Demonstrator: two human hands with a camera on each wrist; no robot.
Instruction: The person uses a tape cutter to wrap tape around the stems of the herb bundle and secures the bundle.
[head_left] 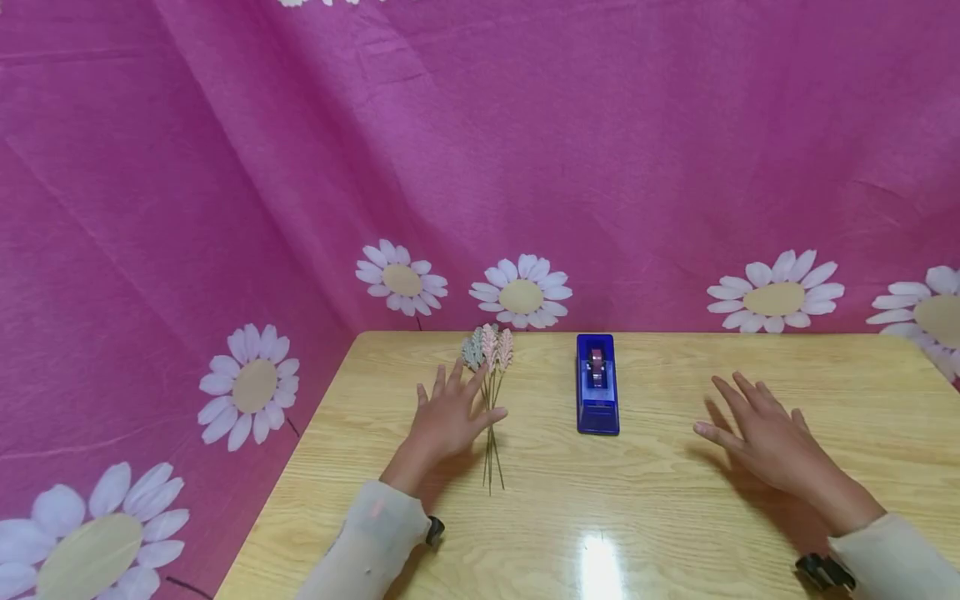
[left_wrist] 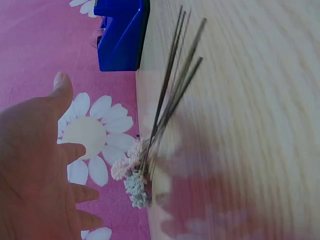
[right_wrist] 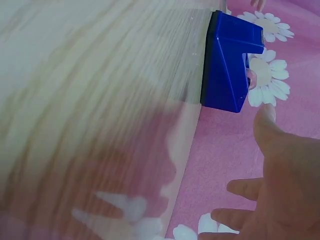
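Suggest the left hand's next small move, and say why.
Probably lower the left hand and pinch the stems: it looks empty and partly overlaps them in the head view, while the left wrist view shows a gap between.

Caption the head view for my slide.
Left hand over thin-stemmed pink and grey-green flower sprigs, oblong blue plastic tape dispenser between it and the right hand.
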